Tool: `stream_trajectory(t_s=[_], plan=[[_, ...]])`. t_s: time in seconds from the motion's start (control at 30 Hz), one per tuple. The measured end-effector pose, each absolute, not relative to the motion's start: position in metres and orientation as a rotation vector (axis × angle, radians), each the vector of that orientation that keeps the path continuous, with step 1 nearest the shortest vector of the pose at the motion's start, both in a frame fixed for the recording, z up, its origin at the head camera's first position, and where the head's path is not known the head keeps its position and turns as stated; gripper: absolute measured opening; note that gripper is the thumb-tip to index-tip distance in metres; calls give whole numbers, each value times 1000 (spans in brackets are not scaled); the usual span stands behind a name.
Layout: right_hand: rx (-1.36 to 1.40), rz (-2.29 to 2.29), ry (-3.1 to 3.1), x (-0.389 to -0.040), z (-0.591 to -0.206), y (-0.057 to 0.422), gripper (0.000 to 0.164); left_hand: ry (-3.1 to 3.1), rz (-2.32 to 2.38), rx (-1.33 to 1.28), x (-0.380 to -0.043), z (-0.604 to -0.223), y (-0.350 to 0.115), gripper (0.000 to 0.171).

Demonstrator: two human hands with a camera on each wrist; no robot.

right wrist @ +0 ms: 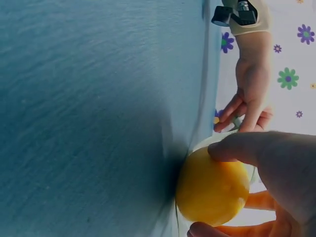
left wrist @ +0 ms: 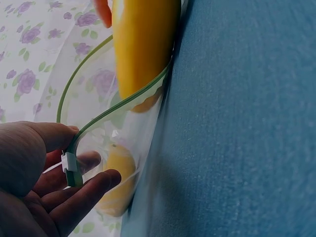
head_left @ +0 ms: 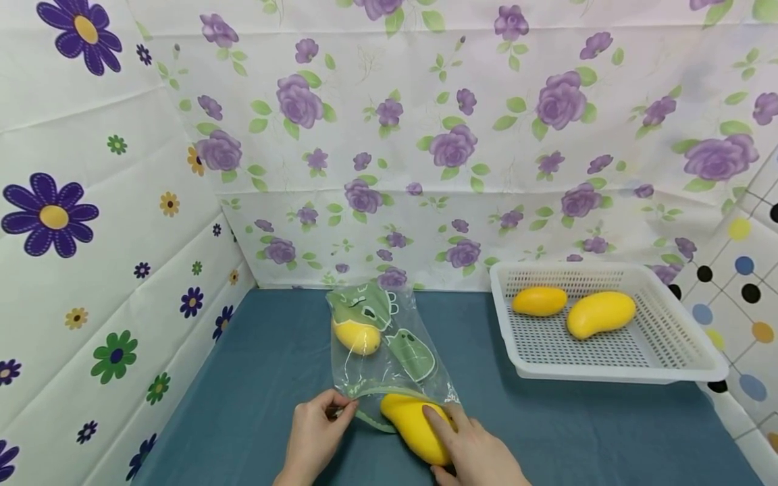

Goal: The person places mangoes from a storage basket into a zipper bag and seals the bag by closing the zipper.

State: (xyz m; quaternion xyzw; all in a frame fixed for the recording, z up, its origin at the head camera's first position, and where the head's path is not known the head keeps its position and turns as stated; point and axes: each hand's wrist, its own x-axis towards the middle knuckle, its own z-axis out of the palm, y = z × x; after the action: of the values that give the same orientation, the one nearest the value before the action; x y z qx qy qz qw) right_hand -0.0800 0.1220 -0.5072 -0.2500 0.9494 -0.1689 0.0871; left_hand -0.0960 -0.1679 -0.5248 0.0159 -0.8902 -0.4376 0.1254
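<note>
A clear zip bag (head_left: 413,354) with green printed shapes lies on the blue cloth, its green-edged mouth toward me. Inside, near the far end, is one yellow mango (head_left: 357,337). My left hand (head_left: 316,428) pinches the left corner of the mouth, by the white slider (left wrist: 69,161). A larger yellow mango (head_left: 416,425) is gripped by my right hand (head_left: 480,445), thumb on one side and fingers on the other. Its far tip is within the bag's opening, while the near end stays outside. The right edge of the mouth is partly hidden behind the right hand.
To the right at the back stands a white perforated basket (head_left: 620,373). In it lie a smaller mango (head_left: 539,301) and a curved, longer mango (head_left: 602,314). Flower-printed sheets (head_left: 389,223) close off the back and left of the blue tablecloth (head_left: 243,405).
</note>
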Motion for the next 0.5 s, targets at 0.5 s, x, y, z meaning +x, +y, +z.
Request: stream_trajectory(t_s=[0.5], plan=[[-736,-458,3029,-85,-508,102,80,-2598,-1313,50,-97,-525,-168,18]])
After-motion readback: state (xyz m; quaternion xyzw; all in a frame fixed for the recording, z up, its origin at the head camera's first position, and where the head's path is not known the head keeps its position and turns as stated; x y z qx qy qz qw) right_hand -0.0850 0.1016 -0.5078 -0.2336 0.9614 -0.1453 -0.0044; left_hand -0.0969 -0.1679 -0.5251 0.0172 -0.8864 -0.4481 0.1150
